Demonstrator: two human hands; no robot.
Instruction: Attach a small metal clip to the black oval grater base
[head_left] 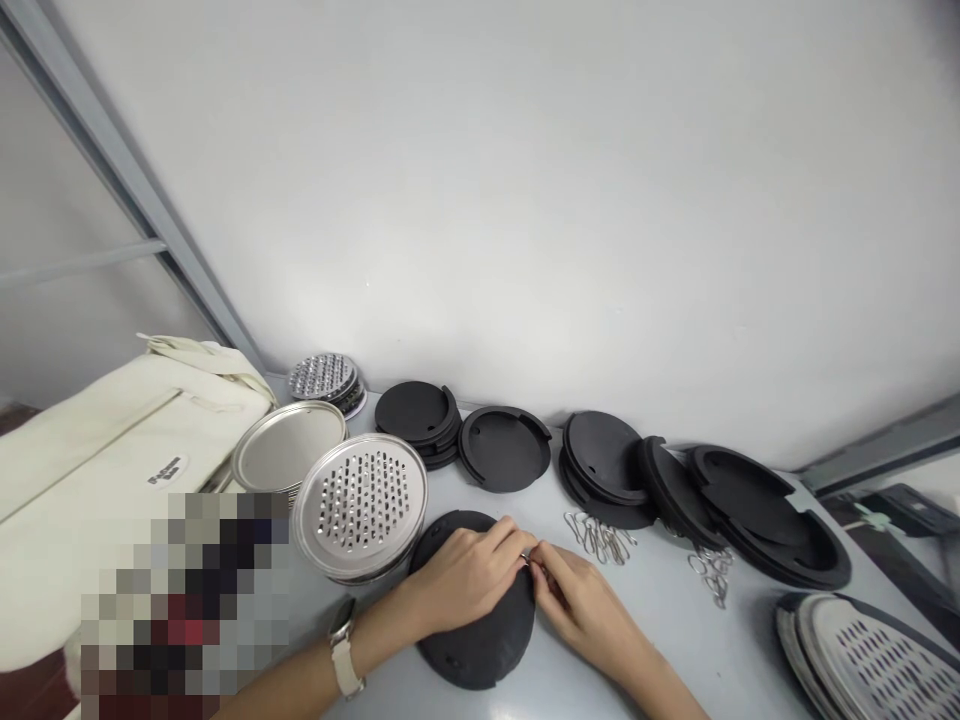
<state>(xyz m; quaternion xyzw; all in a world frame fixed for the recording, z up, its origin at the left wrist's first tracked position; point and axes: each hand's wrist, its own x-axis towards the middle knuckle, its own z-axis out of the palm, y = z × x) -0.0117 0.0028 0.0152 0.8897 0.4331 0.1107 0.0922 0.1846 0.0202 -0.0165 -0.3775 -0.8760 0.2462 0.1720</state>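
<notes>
From my remote view, the black disc (480,648) lies on the near desk (720,650), the left hand (469,575) across it, presumably steadying it. The right hand (586,605) has fingers pinching a small shiny piece (525,557) at its right edge; I can't tell whether the left fingers grip. Metal clips (600,537) lie just beyond, probably for reach.

Both forearms (390,622) reach inward, wrists bent. The left hand (478,568) arches palm down, its fingertips meeting those of the curled right hand (581,598).
</notes>
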